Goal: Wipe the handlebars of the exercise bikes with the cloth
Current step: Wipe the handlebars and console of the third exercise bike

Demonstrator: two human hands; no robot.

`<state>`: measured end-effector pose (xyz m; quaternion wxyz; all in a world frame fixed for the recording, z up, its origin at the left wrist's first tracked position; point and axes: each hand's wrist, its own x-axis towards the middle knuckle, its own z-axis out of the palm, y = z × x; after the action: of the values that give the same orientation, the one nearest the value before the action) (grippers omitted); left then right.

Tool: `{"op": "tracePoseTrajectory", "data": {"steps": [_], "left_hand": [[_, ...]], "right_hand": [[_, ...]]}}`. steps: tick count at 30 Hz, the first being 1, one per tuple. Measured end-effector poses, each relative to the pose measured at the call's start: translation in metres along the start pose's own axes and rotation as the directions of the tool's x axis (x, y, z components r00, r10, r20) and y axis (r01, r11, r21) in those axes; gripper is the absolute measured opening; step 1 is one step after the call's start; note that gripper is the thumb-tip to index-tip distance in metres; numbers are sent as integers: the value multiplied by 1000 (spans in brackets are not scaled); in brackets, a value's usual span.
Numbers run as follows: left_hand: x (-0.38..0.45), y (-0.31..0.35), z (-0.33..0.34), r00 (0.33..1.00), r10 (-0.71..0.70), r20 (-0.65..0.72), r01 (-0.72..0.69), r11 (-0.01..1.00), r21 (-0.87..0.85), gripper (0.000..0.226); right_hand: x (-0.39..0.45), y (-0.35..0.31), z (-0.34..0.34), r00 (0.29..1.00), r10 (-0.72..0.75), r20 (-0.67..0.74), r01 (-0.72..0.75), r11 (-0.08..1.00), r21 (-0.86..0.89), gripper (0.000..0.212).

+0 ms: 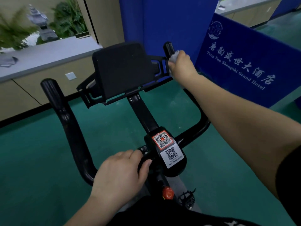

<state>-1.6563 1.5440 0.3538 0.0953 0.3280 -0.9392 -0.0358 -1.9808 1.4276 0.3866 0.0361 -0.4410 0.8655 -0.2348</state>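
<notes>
A black exercise bike stands right in front of me, its handlebar [68, 128] curving up on both sides of a black tablet holder [123, 70]. My right hand [182, 66] reaches far forward and grips a white cloth [173, 57] wrapped against the right handlebar's upright end [168, 48]. My left hand [120, 172] grips the near crossbar just left of the stem cover [167, 149], which carries two QR-code stickers. The right grip below my hand is hidden by my forearm.
A blue hotel sign board [244, 62] stands close on the right, a blue pillar [162, 22] behind the bike. A grey counter [48, 53] with plants and a folded cloth runs along the left. A red knob [168, 193] and a pedal [187, 199] sit below. Green floor lies all round.
</notes>
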Motion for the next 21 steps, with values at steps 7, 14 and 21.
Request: {"op": "tracePoseTrajectory", "data": {"steps": [7,14,21], "left_hand": [[0,-1,1,1000,0,-12,0,1000,-12,34],[1,-2,2,998,54,-33,-55,998,-21,33],[-2,-5,5,994,102,-27,-103,994,-39,31]], "right_hand": [[13,-11,-1,998,13,-69,2,975,220,63],[-49,30,-15,980,124,155,-104,985,-135,50],[-144,61,-28,899,418,127,-417,908,-39,50]]}}
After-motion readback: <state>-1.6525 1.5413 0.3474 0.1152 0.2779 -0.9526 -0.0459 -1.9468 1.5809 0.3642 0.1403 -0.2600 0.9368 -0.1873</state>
